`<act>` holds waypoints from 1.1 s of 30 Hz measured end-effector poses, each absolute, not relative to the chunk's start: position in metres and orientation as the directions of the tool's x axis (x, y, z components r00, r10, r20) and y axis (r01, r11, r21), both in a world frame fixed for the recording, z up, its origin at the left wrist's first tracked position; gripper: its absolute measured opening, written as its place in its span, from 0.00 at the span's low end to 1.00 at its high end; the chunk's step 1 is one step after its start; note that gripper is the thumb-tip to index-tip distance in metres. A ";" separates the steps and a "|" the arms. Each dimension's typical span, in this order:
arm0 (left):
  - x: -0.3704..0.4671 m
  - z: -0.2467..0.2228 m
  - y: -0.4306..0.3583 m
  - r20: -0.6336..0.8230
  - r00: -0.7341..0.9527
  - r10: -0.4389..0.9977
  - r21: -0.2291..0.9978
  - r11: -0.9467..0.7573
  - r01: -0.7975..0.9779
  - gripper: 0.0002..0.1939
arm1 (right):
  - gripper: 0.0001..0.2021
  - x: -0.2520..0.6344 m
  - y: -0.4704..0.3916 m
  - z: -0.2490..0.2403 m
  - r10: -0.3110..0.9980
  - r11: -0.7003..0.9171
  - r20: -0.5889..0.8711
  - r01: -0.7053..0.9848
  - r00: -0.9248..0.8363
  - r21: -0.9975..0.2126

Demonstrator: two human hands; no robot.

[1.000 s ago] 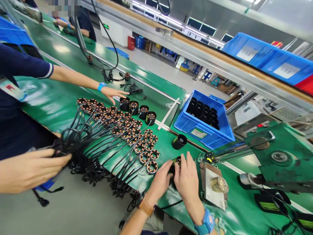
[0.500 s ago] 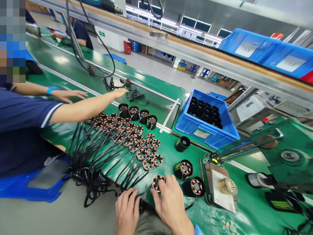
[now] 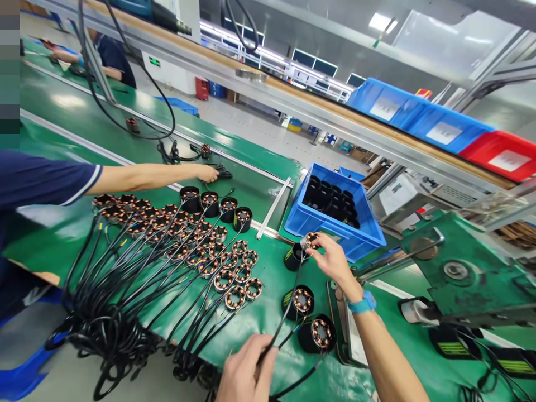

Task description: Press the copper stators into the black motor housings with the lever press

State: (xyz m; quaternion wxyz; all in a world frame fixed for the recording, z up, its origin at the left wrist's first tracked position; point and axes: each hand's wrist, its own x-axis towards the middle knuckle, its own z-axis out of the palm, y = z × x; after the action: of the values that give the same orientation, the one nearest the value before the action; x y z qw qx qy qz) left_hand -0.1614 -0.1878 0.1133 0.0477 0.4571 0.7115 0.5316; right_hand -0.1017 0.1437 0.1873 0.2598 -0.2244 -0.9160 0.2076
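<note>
My right hand (image 3: 333,258) pinches a motor stator (image 3: 310,240), a ring with copper windings, at the mouth of a black cylindrical housing (image 3: 293,258). Whether the ring touches the housing's rim I cannot tell. From the stator a black cable (image 3: 286,314) runs down to my left hand (image 3: 248,368), whose fingers are closed around it. Nearer to me stand two more black housings, the upper housing (image 3: 288,304) and the lower housing (image 3: 305,339), each with a stator inside. Left of them, several loose stators (image 3: 235,298) lie in rows with their cables trailing toward the table edge.
A blue crate (image 3: 360,245) of black housings stands behind my right hand. A green press (image 3: 456,268) is on the right. At left, a co-worker's hand (image 3: 208,173) reaches over filled housings (image 3: 243,219) to a coiled cable. A shelf (image 3: 293,95) with bins crosses above.
My right hand has carried the stator away from the near table edge, up and right to the housing. My left hand now grips its cable. The co-worker's hand has reached the coiled cable.
</note>
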 end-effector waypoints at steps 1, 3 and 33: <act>-0.159 0.121 -0.176 0.399 -0.548 0.736 0.824 -0.025 0.566 0.09 | 0.13 -0.104 0.156 0.175 0.512 0.810 0.361 0.299 -0.779 -0.505; -0.155 0.128 -0.160 0.358 -0.558 0.749 0.862 -0.036 0.505 0.11 | 0.13 -0.106 0.170 0.155 0.484 0.802 0.309 0.274 -0.819 -0.531; -0.238 0.075 0.004 0.149 -0.561 0.815 0.930 0.077 0.359 0.28 | 0.29 -0.119 0.116 0.166 0.199 0.664 -0.210 0.289 -0.957 -0.690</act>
State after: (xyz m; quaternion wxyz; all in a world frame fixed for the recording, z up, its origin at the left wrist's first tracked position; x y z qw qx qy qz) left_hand -0.2380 0.0044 0.0751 0.2126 0.4177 0.7025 0.5356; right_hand -0.1192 0.1160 0.1656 -0.0582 -0.1342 -0.9102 0.3874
